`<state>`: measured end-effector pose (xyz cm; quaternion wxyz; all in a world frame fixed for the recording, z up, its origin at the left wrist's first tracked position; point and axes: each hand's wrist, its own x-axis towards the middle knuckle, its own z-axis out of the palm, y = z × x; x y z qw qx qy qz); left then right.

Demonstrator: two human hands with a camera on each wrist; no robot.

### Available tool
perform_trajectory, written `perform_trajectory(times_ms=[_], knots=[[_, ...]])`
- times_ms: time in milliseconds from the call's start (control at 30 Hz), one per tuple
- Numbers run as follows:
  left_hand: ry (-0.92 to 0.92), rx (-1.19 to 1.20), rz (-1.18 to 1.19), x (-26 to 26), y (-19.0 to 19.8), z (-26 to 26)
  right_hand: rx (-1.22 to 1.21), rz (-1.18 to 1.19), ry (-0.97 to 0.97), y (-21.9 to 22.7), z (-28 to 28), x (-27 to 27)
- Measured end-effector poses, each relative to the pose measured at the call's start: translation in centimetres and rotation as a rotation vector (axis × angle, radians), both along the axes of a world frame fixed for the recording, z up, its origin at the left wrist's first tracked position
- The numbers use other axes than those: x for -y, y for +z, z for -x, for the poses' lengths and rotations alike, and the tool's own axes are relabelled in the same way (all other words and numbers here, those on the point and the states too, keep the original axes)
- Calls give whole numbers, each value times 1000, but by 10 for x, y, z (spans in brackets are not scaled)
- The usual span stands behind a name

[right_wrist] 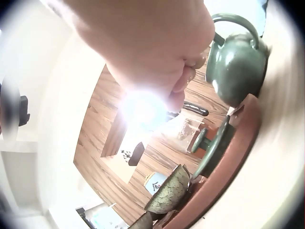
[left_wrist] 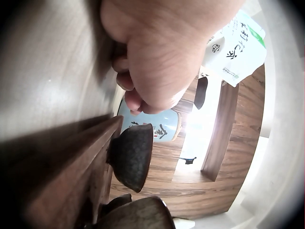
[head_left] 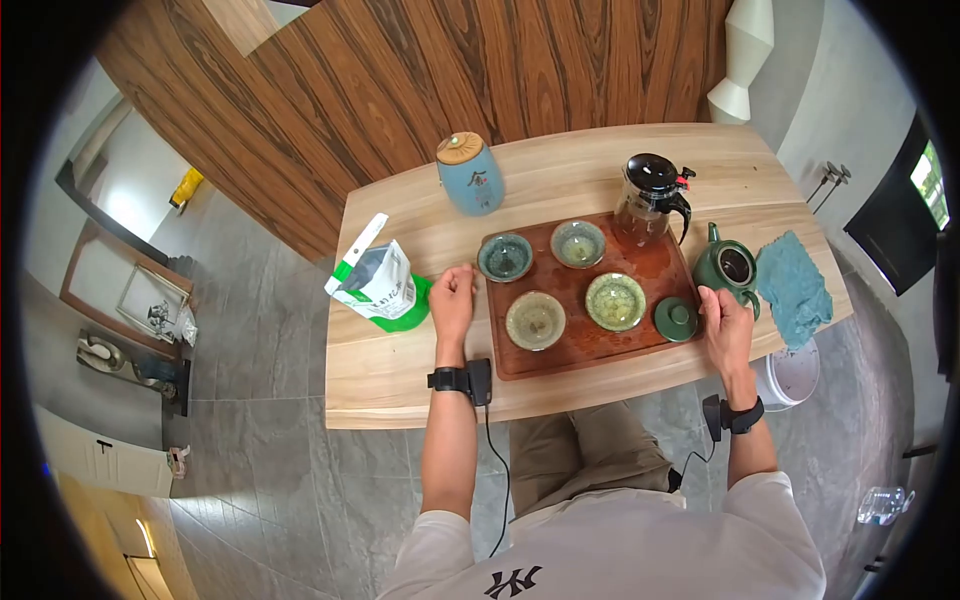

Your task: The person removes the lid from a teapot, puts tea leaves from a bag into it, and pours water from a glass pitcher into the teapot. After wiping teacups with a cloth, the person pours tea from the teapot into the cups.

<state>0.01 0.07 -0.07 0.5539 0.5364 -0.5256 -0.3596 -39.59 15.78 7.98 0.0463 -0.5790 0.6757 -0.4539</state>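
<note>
My left hand [head_left: 455, 305] rests on the wooden table beside the reddish-brown tray [head_left: 575, 362], its fingers loosely curled and holding nothing. Several glazed cups stand on the tray, among them a dark one [head_left: 505, 257], also seen in the left wrist view [left_wrist: 132, 156], and a green crackled one [head_left: 615, 302]. My right hand [head_left: 730, 328] lies by the tray's right edge with loosely bent fingers, nothing visible in them. Close beside it is the green teapot [head_left: 722, 268], uncovered; its round lid [head_left: 677, 319] sits on the tray. In the right wrist view the teapot [right_wrist: 239, 69] stands beyond the fingers.
A glass pitcher [head_left: 642, 208] with a black lid stands at the tray's back right. Behind the tray is a blue canister [head_left: 472, 182]; a white and green bag [head_left: 378, 283] stands at left. A blue-grey cloth [head_left: 795, 285] lies at right, above a floor bucket [head_left: 796, 374].
</note>
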Motion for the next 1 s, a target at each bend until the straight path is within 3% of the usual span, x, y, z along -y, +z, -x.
perform_trajectory(times_ms=[333, 500, 567, 700, 800, 867, 1000], knots=[[-1, 7, 2, -7, 10, 2, 82, -142, 2, 13, 5, 8], [19, 7, -40, -8, 13, 3, 91, -152, -97, 26, 11, 30], [6, -2, -41, -9, 12, 3, -53, 131, -46, 31, 15, 49], [10, -43, -39, -5, 5, 1, -121, 230, 26, 37, 13, 88], [18, -46, -22, -6, 5, 1, -185, 88, 49, 47, 6, 96], [20, -40, -19, -7, 8, 2, -54, -69, 44, 53, 6, 100], [9, -26, 10, -6, 3, 1, -91, -37, 54, 45, 12, 105]])
